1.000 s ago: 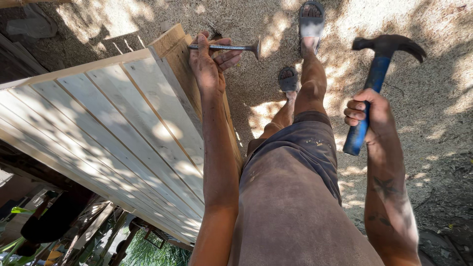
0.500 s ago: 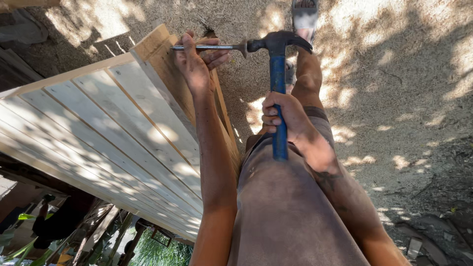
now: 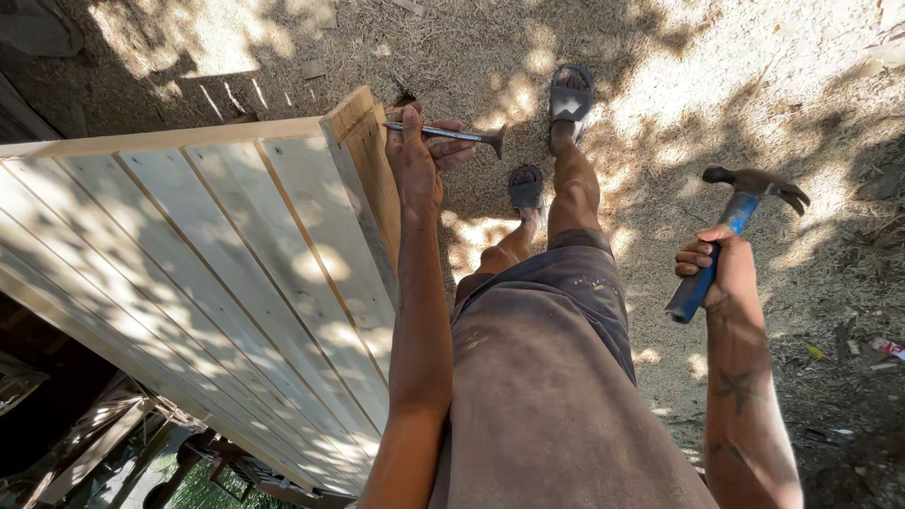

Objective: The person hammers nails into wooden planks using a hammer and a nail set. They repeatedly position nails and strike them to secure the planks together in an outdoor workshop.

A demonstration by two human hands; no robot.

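- The view looks down from the person's head, past a brown shirt and dark shorts, to sandy ground dappled with sunlight and shade.
- The left hand, at about 11 o'clock from the frame's centre, has its grip closed around a long grey metal chisel with a flared striking head.
- The chisel lies roughly level, its tip against the end edge of the panel and its flared head pointing toward 3 o'clock.
- The pale wooden panel of parallel slats fills the left half of the view, running from 10 o'clock down to 7 o'clock; its thick end board sits just beside the left wrist.
- The right hand, at about 3 o'clock, has its grip wrapped tight on a claw hammer with a blue handle and dark steel head.
- The hammer is raised, its head up near 2 o'clock, well apart from the chisel.
- Two feet in dark slide sandals stand on the ground near 12 o'clock, just right of the chisel's head.
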